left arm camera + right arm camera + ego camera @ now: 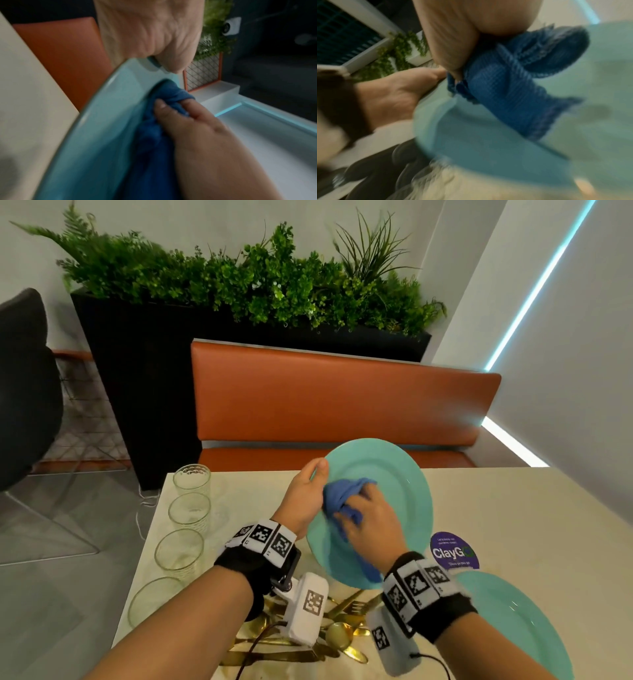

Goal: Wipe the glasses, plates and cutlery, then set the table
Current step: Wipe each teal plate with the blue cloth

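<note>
A turquoise plate (394,474) is held tilted above the table, its face toward me. My left hand (308,491) grips its left rim, thumb over the edge (169,63). My right hand (370,522) holds a bunched blue cloth (342,498) against the plate's face (488,142); the cloth (513,83) shows crumpled under my palm, and its folds (171,93) sit between my fingers. A second turquoise plate (520,625) lies flat at the near right. Gold cutlery (342,631) is piled below my wrists. Several clear glasses (190,508) stand in a row along the left edge.
The table (513,508) is pale marble. A purple round ClayGo sticker (454,551) lies right of the held plate. An orange bench (325,405) backs the far side, with a black planter of greenery (239,285) behind it and a dark chair (24,388) at left.
</note>
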The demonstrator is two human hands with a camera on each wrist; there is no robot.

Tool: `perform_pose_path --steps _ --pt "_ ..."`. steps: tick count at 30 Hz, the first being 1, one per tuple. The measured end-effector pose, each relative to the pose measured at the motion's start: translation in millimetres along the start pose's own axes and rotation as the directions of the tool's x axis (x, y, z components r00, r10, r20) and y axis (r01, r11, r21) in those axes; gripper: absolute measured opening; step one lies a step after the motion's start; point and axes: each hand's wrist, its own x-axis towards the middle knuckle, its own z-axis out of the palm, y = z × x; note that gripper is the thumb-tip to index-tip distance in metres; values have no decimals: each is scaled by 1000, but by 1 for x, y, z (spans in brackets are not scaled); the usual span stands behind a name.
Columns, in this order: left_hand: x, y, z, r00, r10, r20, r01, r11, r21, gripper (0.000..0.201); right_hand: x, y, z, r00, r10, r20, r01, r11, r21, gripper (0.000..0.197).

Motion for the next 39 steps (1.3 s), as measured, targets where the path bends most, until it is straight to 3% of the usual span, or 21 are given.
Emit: perform_pose_path --steps 3,5,6,8,10,11,13,15,19,20,23,24,27,28,31,33,37,39 --pt "5 -1 -17 998 -26 -51 23 997 -70 26 -29 20 0 928 -101 360 135 988 -72 37" --pt "6 -3 -29 996 -50 -75 44 996 -78 25 -30 46 -17 893 17 450 89 973 -214 39" --pt "5 -5 -34 995 -65 -75 59 995 -77 25 -26 57 -27 916 84 393 24 965 -262 42" --pt "1 -7 -34 994 -99 -48 96 993 -67 26 -8 70 -43 968 223 116 -187 947 -259 42" --pt "-4 -8 -24 992 -123 -12 122 991 -57 27 9 56 -49 945 279 -171 -306 940 -154 36" --pt "-6 -10 -17 992 -127 11 128 990 -57 27 16 42 -44 937 264 -230 -294 950 -107 36" --pt "-12 -10 -5 991 -125 38 127 991 -39 27 21 13 -26 973 172 -155 -183 981 -59 32" --pt "-16 -8 -3 990 -140 30 140 990 -9 36 19 2 -16 996 85 7 -84 989 -126 26" --pt "-16 -10 -11 979 -195 63 198 980 -30 43 30 9 -30 948 272 -165 -290 952 -99 30" --pt "-17 -9 -12 979 -196 52 197 980 -19 47 30 3 -27 951 272 -148 -289 951 -109 31" --pt "-12 -14 -18 978 -208 17 209 977 -34 71 24 -13 -11 995 72 63 -60 982 -182 29" --pt "-13 -14 -20 977 -213 21 214 976 -43 71 25 -12 -11 997 46 55 -36 987 -159 28" --pt "-15 -9 -18 976 -214 37 215 976 -19 59 34 -2 -21 957 234 -172 -245 969 -43 30" --pt "-17 -5 -15 977 -210 39 210 978 -1 59 31 -5 -20 951 240 -196 -250 968 -27 30" --pt "-16 -3 -13 980 -200 23 200 980 -17 54 18 -22 -5 1000 2 31 0 997 -77 24" --pt "-15 -4 -13 968 -247 41 249 967 -55 59 18 -17 -10 992 -36 124 45 996 -74 23" --pt "-14 1 -5 959 -275 75 279 959 -55 63 20 -7 -18 973 175 -153 -176 984 5 25" --pt "-12 4 -2 957 -280 76 284 957 -61 68 7 -16 -2 995 59 -78 -56 998 34 21"
